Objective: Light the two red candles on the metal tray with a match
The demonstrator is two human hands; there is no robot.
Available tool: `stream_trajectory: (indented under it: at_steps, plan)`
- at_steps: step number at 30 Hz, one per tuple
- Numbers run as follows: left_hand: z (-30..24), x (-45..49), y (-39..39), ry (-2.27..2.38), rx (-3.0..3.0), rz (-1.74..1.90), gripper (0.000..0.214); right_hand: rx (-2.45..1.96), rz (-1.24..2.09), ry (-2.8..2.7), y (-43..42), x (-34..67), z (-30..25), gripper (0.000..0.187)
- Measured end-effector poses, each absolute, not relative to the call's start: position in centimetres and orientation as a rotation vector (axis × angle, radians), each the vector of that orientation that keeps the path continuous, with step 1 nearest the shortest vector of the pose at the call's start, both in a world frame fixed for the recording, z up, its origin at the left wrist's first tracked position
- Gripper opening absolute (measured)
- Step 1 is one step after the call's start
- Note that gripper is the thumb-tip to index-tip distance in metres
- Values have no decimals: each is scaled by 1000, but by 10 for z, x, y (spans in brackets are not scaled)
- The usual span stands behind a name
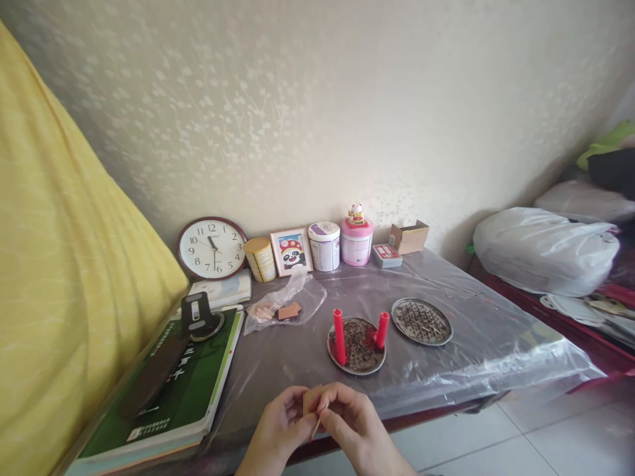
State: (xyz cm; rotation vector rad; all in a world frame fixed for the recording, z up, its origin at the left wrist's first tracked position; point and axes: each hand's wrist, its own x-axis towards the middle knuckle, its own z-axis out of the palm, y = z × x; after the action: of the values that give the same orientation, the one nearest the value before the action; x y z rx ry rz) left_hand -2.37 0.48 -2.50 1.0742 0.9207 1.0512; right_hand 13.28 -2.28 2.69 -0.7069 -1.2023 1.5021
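Observation:
Close together at the table's near edge are my two hands. My left hand (285,423) is closed around a small tan matchbox (305,402), mostly covered by the fingers. Between the thumb and fingers of my right hand (350,420) is a thin matchstick (315,430), its reddish end pointing down. Just beyond them, two red candles, a taller left one (339,337) and a shorter right one (381,330), stand on a round metal plate (358,371) marked with red wax. No flame shows on either. A second metal plate (421,340) holds several thin sticks.
Left lie a green book (198,383) with a dark strapped object (159,377) and a clear plastic bag (310,297) with brown pieces. Along the wall stand a clock (212,248), a panda picture (292,254), tins (325,248) and a cardboard box (411,238). Plastic sheeting (476,317) covers the table.

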Motion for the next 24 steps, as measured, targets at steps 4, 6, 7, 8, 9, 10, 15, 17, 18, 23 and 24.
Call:
stream_trajectory:
  at_steps: [4, 6, 7, 8, 9, 10, 15, 17, 18, 23, 24]
  plan:
    - [-12, -25, 2, 965, 1004, 1107, 37, -683, 1514, -1117, -21, 132, 30, 22]
    - [-5, -26, 0, 970, 922, 1124, 38, -758, 1452, -1071, -20, 133, 30, 22]
    - [-3, -27, -1, 965, 872, 1130, 38, -811, 1399, -1047, -19, 135, 30, 23]
    - [-1, -27, -2, 956, 820, 1141, 39, -859, 1337, -1022, -18, 136, 29, 23]
    - [1, -27, -3, 941, 773, 1156, 40, -903, 1274, -993, -17, 138, 27, 23]
    - [2, -27, -3, 923, 736, 1165, 40, -939, 1218, -962, -16, 139, 26, 24]
    - [5, -23, -3, 877, 717, 1148, 41, -1054, 1025, -951, -18, 143, 17, 23]
    - [5, -21, -4, 876, 731, 1145, 41, -1079, 934, -1048, -21, 143, 16, 18]
    - [5, -21, -5, 875, 743, 1144, 41, -1092, 877, -1106, -23, 143, 17, 15]
    - [4, -19, -9, 866, 825, 1143, 43, -1104, 603, -1338, -29, 143, 25, 4]
    - [4, -19, -9, 864, 836, 1140, 44, -1094, 565, -1365, -30, 143, 27, 5]
